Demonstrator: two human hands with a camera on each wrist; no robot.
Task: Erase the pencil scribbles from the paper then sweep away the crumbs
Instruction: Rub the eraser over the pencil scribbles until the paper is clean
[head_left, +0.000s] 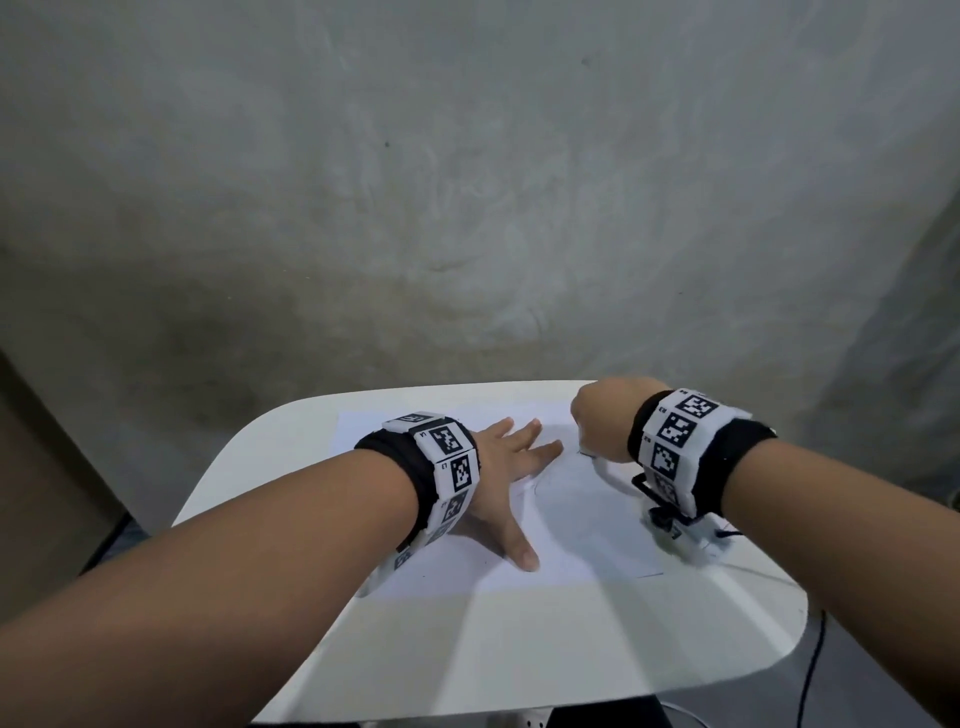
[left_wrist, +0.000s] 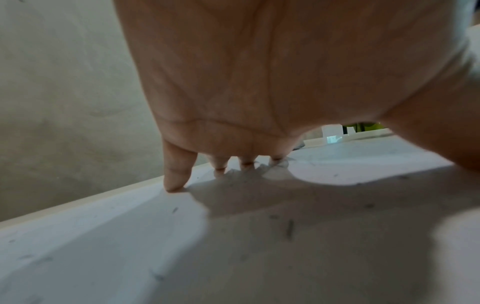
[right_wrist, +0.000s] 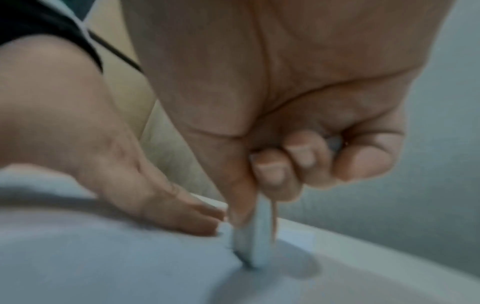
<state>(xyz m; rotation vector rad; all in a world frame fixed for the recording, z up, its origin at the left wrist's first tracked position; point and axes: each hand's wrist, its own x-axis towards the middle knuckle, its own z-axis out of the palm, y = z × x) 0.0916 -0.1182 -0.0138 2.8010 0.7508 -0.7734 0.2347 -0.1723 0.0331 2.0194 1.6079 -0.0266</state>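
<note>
A white sheet of paper (head_left: 587, 525) lies on a white table (head_left: 519, 649). My left hand (head_left: 506, 467) lies flat on the paper with fingers spread, pressing it down; its fingertips (left_wrist: 176, 183) touch the sheet. My right hand (head_left: 602, 421) is curled round a white eraser (right_wrist: 255, 236), pinched between thumb and fingers, whose darkened lower edge presses on the paper just right of the left fingers. Small dark eraser crumbs (left_wrist: 289, 228) are scattered over the paper. A faint curved pencil line (head_left: 535, 488) shows beside the left hand.
A rough grey wall (head_left: 467, 182) stands right behind the table. The table's rounded far edge (head_left: 467, 387) is close to both hands. A dark cable (head_left: 810, 670) hangs off the table's right side. A brown surface (head_left: 36, 467) is at the far left.
</note>
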